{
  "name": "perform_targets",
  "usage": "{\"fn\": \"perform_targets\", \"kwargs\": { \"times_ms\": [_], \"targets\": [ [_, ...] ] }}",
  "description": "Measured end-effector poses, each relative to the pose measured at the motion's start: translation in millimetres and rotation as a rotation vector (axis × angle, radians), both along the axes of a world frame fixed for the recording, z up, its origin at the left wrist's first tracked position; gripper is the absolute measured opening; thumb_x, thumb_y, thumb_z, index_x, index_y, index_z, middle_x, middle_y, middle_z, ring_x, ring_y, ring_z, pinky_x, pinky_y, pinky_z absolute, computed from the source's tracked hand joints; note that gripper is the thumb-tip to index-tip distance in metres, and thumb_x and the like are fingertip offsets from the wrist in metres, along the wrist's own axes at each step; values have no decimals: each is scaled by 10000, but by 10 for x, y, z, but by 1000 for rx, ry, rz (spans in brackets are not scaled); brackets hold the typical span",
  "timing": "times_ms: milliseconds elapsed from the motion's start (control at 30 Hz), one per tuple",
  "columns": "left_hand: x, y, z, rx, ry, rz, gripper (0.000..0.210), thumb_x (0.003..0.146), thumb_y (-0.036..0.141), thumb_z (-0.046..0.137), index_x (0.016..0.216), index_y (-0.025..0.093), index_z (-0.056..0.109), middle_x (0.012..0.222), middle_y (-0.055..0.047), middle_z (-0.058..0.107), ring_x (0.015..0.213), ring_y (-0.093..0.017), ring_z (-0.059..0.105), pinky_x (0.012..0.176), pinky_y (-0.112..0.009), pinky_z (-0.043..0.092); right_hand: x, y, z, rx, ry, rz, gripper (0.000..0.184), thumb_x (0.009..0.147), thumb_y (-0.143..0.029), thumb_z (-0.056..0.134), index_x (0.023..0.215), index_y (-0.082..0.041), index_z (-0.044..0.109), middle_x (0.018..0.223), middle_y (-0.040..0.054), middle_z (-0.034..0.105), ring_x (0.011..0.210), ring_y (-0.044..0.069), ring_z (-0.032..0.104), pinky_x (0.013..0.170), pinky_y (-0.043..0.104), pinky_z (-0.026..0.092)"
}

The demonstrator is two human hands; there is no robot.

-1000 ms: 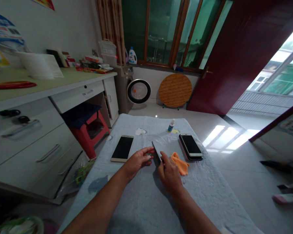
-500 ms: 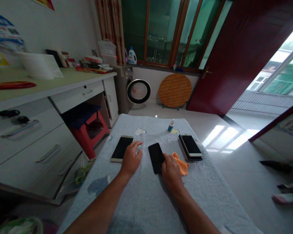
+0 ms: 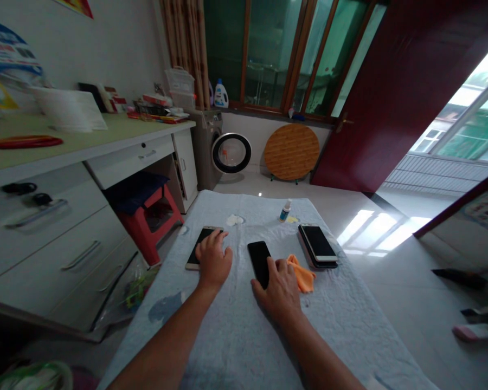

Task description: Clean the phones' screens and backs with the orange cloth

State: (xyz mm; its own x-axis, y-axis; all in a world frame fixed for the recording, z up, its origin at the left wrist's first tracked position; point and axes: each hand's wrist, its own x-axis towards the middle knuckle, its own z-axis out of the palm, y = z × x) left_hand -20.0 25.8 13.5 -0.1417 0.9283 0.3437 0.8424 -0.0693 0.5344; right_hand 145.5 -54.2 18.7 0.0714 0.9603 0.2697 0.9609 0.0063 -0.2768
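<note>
A black smartphone (image 3: pixel 259 255) lies face up on the cloth-covered table. My right hand (image 3: pixel 280 287) reaches across its lower part, thumb at the left edge and fingers at the right edge, closed on it. My left hand (image 3: pixel 215 260) is over a smartphone with a gold-white frame (image 3: pixel 199 244), hiding its right part; the fingers are spread and hold nothing. Partly behind my right hand is an orange cloth (image 3: pixel 303 275). Farther right, a white-framed smartphone (image 3: pixel 319 242) rests on top of a dark one (image 3: pixel 325 265). A small spray bottle (image 3: pixel 285 211) stands upright toward the back.
The table (image 3: pixel 236 325) wears a pale blue quilted cover. To the left are a white desk (image 3: pixel 81 200) with drawers and a red stool (image 3: pixel 150 216). Beyond stand a washing machine with its round door (image 3: pixel 231 153) open and a round wooden tabletop (image 3: pixel 291 151).
My left hand has shifted left over the gold-white phone. My right hand has moved left across the black phone, its thumb now out at the phone's left edge.
</note>
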Motion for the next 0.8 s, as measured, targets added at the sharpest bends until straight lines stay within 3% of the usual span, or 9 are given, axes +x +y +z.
{"fn": "perform_targets", "kwargs": {
  "times_ms": [200,333,567,700,800],
  "targets": [
    [-102,77,-53,-131,238,254,560,834,244,507,1371,118,409,1462,-238,340,1340,-395,306,1048,-572,215,5,4,17,5,23,-4,464,764,-319,593,1202,-172,543,1002,121,559,976,293,510,863,395,411],
    [-154,90,-102,-251,359,191,540,835,270,491,1350,116,443,1390,-246,424,1252,-398,412,1005,-561,282,12,-11,31,2,30,-2,539,732,-312,595,1243,-157,523,1020,132,573,991,313,498,846,403,420],
    [-232,86,-63,-234,412,118,552,825,334,496,1336,131,453,1351,-217,440,1109,-361,515,881,-460,429,80,-55,65,19,69,51,581,700,-299,584,1260,-162,518,1040,124,606,1017,314,495,905,430,405],
    [-239,92,-38,-223,387,126,570,806,373,512,1329,151,469,1359,-200,430,1099,-371,522,871,-467,441,230,-35,120,139,89,81,610,702,-304,580,1285,-147,495,1063,116,608,1041,298,486,909,414,413],
    [-221,92,-32,-230,355,122,592,777,386,538,1322,159,483,1382,-191,414,1090,-375,535,865,-466,450,448,39,154,273,124,24,577,728,-345,573,1262,-136,506,1096,121,611,1012,281,499,905,415,413]
  ]
}}
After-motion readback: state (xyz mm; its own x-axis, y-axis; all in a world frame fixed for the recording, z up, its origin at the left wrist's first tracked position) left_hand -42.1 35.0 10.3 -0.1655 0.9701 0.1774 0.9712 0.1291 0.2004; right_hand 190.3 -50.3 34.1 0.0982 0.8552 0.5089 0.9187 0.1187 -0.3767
